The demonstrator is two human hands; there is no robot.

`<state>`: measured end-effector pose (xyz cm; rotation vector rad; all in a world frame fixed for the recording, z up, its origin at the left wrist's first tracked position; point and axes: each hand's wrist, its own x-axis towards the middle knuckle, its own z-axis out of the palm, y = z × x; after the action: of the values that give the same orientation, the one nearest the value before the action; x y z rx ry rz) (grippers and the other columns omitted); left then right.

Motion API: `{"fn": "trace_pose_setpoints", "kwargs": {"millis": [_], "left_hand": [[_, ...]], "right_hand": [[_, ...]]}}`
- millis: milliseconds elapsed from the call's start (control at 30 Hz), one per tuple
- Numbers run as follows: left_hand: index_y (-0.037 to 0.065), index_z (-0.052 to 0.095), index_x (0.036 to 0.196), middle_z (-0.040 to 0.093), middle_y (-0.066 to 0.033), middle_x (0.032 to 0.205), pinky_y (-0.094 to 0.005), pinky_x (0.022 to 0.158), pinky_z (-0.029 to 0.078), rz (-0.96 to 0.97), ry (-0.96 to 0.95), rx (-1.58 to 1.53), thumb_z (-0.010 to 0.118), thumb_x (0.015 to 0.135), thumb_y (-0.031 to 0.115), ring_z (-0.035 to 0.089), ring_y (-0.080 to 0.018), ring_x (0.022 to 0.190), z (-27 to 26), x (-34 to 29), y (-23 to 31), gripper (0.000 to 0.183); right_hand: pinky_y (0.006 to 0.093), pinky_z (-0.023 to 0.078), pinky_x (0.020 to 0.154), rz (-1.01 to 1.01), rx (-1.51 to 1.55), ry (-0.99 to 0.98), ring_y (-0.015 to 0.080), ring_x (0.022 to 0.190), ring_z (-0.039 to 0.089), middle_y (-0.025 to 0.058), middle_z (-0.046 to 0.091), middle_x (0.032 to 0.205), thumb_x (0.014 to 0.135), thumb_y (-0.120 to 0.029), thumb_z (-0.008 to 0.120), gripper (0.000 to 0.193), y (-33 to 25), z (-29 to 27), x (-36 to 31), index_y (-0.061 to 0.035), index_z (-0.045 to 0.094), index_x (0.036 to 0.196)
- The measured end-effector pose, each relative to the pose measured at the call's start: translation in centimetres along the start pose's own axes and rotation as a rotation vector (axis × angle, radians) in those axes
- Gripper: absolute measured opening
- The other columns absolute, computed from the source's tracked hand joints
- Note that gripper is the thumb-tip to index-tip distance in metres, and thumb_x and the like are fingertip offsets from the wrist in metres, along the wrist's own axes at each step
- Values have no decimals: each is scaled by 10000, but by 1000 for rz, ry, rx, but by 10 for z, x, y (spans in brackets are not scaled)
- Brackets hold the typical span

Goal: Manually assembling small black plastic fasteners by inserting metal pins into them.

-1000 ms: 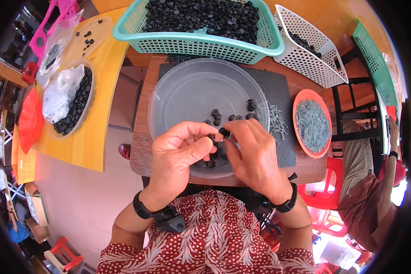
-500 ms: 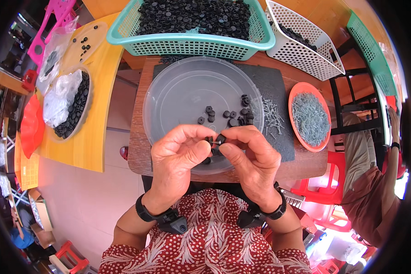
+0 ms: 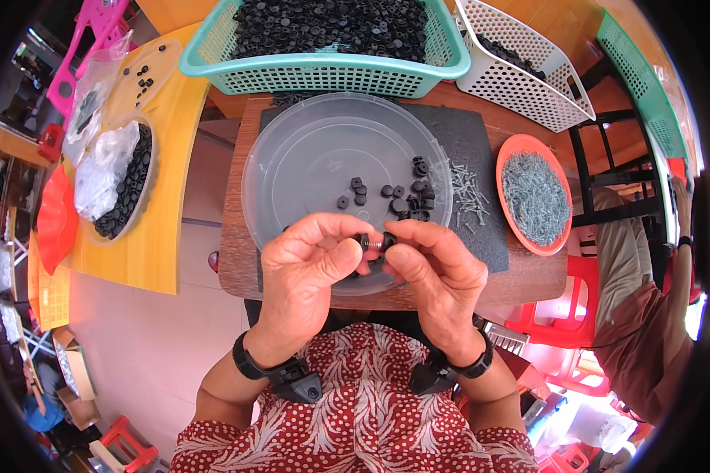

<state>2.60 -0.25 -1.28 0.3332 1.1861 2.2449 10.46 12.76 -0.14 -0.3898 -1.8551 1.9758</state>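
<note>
My left hand [image 3: 312, 268] and my right hand [image 3: 434, 272] meet fingertip to fingertip over the near rim of a clear round plastic lid [image 3: 308, 165]. Between them they pinch a small black round part with a screw [image 3: 375, 241]. The left fingers grip one black end and the right fingers the other. Several more small black parts [image 3: 398, 193] lie loose on the lid's right half. Loose silver screws [image 3: 469, 193] are scattered on the dark mat [image 3: 481, 142] just right of the lid.
An orange dish of screws [image 3: 535, 197] sits at the right. A teal basket of black parts [image 3: 331, 47] and a white basket [image 3: 521, 67] stand at the back. A yellow board [image 3: 158, 205] on the left carries a bowl of black parts [image 3: 126, 185]. Another person [image 3: 647, 315] sits at the right.
Both hands have lifted slightly toward me from the lid while still joined on the small part. The view shifted a little.
</note>
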Motion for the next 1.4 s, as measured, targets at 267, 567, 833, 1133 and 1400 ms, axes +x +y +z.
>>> {"fn": "trace_pose_setpoints", "kwargs": {"millis": [267, 567, 833, 1133, 1400], "left_hand": [[-36, 611, 990, 651, -103, 933, -259, 713, 471, -15, -9, -26, 653, 845, 123, 585, -135, 784, -1, 4, -4, 220], [-22, 616, 1022, 642, -67, 937, -226, 738, 466, -21, -3, 45, 661, 834, 71, 577, -100, 825, 1, 4, -2, 215], [-18, 610, 993, 588, -32, 922, -223, 777, 459, 122, 27, 246, 681, 799, -12, 568, -100, 849, 13, -1, 3, 206], [-39, 598, 963, 580, -83, 915, -234, 699, 449, 368, 1, 658, 708, 763, -12, 557, -125, 776, 14, -2, 1, 229], [-25, 611, 935, 584, -84, 884, -228, 651, 450, 455, -1, 793, 727, 748, 10, 550, -123, 742, 13, -1, -2, 223]], "right_hand": [[248, 465, 658, -249, -194, -68, 136, 721, 570, 92, 600, 877, 745, 87, 638, 289, 9, -9, 8, 17, 623, 1025], [213, 468, 677, 5, 169, -2, 91, 787, 568, 44, 603, 919, 793, 65, 641, 262, 9, -14, 4, 22, 622, 1051], [194, 478, 634, 156, 369, -74, 72, 712, 568, 35, 630, 841, 805, 56, 628, 247, 9, -19, 4, 31, 628, 1050], [190, 472, 606, 206, 420, -56, 73, 660, 555, 44, 634, 838, 798, 47, 637, 249, 10, -17, 3, 32, 633, 1046], [192, 473, 606, 211, 424, -44, 80, 681, 561, 40, 620, 830, 798, 57, 636, 248, 14, -15, 2, 37, 635, 1045]]}}
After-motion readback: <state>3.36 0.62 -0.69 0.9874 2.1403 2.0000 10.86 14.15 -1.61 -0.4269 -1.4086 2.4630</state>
